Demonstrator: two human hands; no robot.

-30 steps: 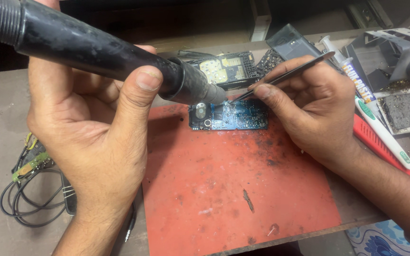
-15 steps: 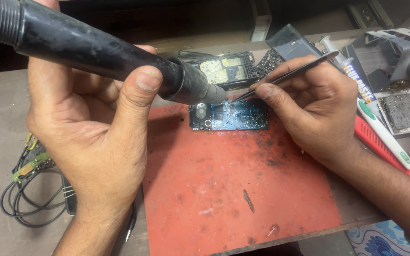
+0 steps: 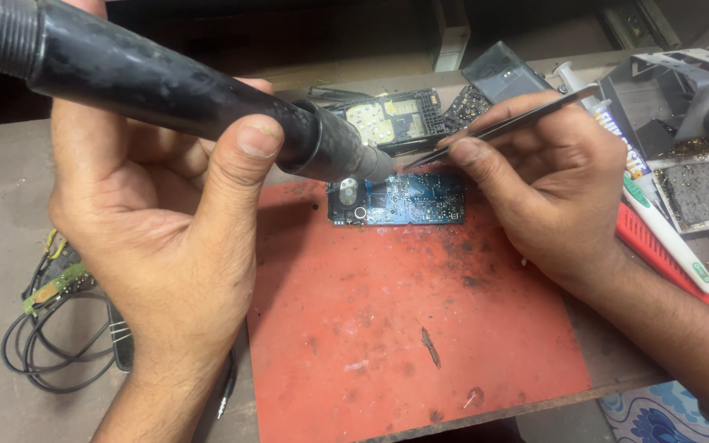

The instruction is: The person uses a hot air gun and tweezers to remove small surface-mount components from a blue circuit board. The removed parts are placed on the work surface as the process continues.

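Blue circuit board (image 3: pixel 408 199), scorched red mat (image 3: pixel 404 328)

Two hands: left hand (image 3: pixel 153 238), right hand (image 3: pixel 547 189). One black hot-air tool (image 3: pixel 166 86). One pair of tweezers (image 3: pixel 502 127). One blue circuit board (image 3: pixel 404 201). One red mat (image 3: pixel 404 328). One toothbrush (image 3: pixel 670 238).

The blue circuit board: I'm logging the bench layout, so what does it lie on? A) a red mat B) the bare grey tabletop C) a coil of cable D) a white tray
A: the blue circuit board lies flat at the far edge of the red mat.
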